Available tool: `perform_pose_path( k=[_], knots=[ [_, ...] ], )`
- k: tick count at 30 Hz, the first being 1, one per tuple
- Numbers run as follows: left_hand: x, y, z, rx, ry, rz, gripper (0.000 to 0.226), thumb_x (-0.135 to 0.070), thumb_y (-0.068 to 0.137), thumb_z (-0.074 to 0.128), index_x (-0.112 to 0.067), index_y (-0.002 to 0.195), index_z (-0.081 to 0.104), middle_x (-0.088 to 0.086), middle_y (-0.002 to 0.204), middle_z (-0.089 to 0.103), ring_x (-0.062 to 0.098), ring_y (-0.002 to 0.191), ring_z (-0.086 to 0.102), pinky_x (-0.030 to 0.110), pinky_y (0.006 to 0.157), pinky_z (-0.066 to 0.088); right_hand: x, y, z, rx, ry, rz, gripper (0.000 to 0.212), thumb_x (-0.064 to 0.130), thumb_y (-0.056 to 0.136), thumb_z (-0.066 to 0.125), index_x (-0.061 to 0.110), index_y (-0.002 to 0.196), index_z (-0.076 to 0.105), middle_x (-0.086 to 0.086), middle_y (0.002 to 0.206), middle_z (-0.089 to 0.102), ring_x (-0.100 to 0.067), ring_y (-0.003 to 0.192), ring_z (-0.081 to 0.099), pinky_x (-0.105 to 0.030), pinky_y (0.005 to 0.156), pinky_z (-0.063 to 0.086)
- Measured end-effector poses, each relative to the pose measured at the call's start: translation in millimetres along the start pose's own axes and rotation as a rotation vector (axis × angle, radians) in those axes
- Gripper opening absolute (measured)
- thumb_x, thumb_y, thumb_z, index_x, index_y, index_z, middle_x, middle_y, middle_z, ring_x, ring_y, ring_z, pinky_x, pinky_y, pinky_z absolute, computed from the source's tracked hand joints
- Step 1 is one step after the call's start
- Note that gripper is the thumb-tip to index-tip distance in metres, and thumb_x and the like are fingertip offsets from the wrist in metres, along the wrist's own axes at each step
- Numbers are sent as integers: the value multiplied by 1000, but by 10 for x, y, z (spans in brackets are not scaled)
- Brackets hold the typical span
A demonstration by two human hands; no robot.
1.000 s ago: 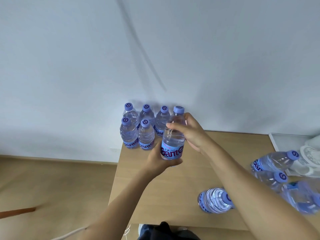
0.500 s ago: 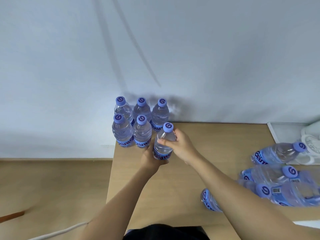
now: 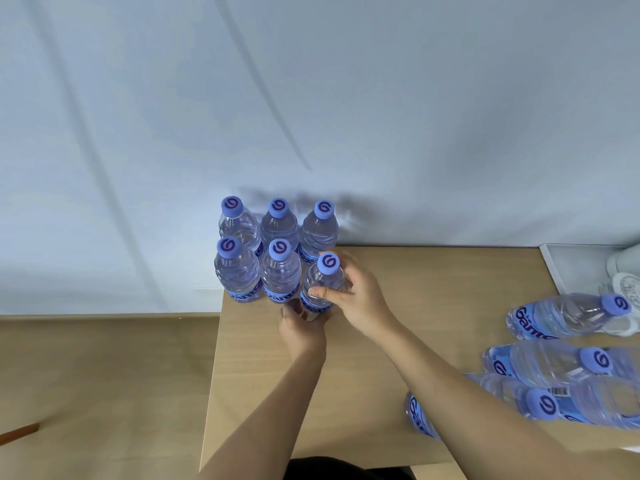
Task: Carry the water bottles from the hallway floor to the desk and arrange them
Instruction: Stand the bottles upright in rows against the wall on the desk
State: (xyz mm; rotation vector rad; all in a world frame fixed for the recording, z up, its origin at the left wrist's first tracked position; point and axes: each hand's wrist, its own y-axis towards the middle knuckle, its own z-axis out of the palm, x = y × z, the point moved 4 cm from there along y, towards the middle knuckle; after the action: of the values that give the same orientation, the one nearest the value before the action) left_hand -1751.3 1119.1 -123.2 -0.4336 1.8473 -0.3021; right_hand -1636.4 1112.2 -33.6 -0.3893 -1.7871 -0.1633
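Several clear water bottles with purple caps stand in two rows at the desk's (image 3: 433, 306) far left corner, against the wall. The nearest-right one, a water bottle (image 3: 320, 282), stands upright beside the front row. My right hand (image 3: 353, 296) grips its shoulder from the right. My left hand (image 3: 303, 327) holds its base from the front. Several more bottles lie on their sides at the right, among them a lying bottle (image 3: 568, 317) and another lying bottle (image 3: 554, 362).
A white tray (image 3: 568, 268) with white objects sits at the far right against the wall. The wooden floor (image 3: 104, 375) lies left of the desk's edge. A white wall rises right behind the standing bottles.
The held bottle came down from above the desk and moved left and back, into line with the front row. Both hands stayed on it.
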Motion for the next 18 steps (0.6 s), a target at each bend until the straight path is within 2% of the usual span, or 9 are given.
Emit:
perform_pose_path(
  k=[2, 5, 8, 11, 15, 18],
  knots=[
    [18, 29, 34, -25, -27, -61, 53, -7, 62, 88, -4, 107, 60, 10, 99, 66, 27, 90, 62, 33, 80, 47, 0, 41, 5, -25, -30, -28, 53, 13, 71, 88, 39, 108, 61, 13, 117, 56, 1, 112, 56, -20, 96, 45],
    [22, 53, 63, -70, -90, -144, 46, -6, 62, 88, -4, 100, 62, 12, 89, 68, 27, 82, 62, 31, 76, 47, -22, 97, 9, -45, -48, -34, 53, 16, 71, 88, 46, 105, 59, 16, 113, 50, 2, 111, 53, -20, 97, 44],
    [23, 47, 96, -102, -138, -193, 42, -5, 61, 87, -10, 92, 59, 5, 83, 68, 20, 76, 61, 27, 73, 42, -49, 144, -1, -46, -51, -37, 53, 18, 71, 88, 46, 104, 59, 16, 111, 46, 10, 106, 51, -15, 94, 43],
    [5, 76, 134, -126, -165, -226, 41, -4, 61, 87, -13, 87, 57, -4, 75, 63, 19, 74, 61, 28, 72, 43, -66, 194, -10, -43, -58, -28, 50, 20, 71, 88, 38, 110, 62, 13, 111, 44, 8, 106, 51, -17, 97, 43],
    [-9, 100, 177, -156, -177, -262, 38, -1, 62, 85, -13, 85, 57, -1, 77, 63, 22, 77, 62, 33, 76, 50, -63, 236, -22, -33, -70, -24, 54, 19, 70, 89, 36, 113, 60, 12, 111, 43, 14, 104, 48, -10, 94, 40],
    [-3, 91, 187, -158, -165, -241, 36, -2, 63, 84, -13, 85, 57, 1, 79, 65, 23, 80, 63, 30, 73, 47, -62, 219, -28, -22, -68, -25, 59, 16, 71, 89, 33, 117, 58, 6, 114, 44, 18, 105, 47, -9, 96, 39]
  ],
)
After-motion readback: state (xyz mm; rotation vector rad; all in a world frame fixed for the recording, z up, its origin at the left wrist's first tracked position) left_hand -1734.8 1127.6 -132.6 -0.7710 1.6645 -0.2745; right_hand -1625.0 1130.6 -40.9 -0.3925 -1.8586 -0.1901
